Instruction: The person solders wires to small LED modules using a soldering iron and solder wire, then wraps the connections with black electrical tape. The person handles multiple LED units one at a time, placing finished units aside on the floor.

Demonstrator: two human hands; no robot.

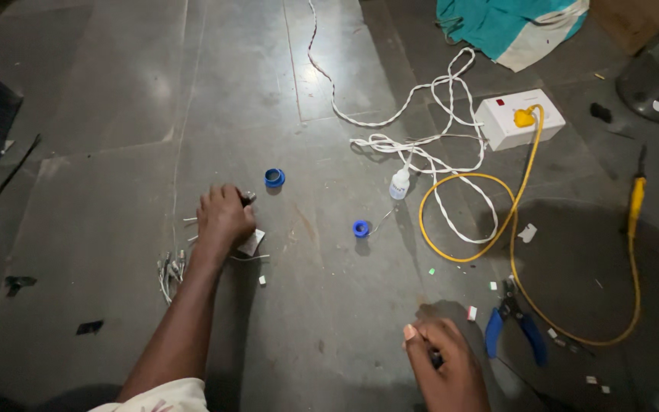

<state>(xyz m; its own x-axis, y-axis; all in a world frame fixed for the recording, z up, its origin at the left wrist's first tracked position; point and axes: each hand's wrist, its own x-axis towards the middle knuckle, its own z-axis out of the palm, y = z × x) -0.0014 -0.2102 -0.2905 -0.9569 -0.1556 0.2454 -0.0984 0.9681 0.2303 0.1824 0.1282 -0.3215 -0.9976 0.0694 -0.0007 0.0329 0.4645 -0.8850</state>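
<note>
- Left hand [223,217] at nine o'clock, pressed to grey floor [101,152], curled over a small dark object [247,199]; grasp impossible to confirm.
- Blue cap [274,178] just beyond, at one o'clock of that hand.
- Right hand [444,366] at five o'clock, clenched around a small dark item [436,358].
- Blue-handled pliers [514,324] lying just beside, at two o'clock.
- White socket box [519,118] with yellow cable [497,229] at two o'clock.

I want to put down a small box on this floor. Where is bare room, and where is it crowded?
Bare floor lies beyond the left hand, toward the upper left, and between both hands below the blue ring. It is crowded on the right, around the white cord, yellow cable, socket box and blue-handled pliers.
</note>
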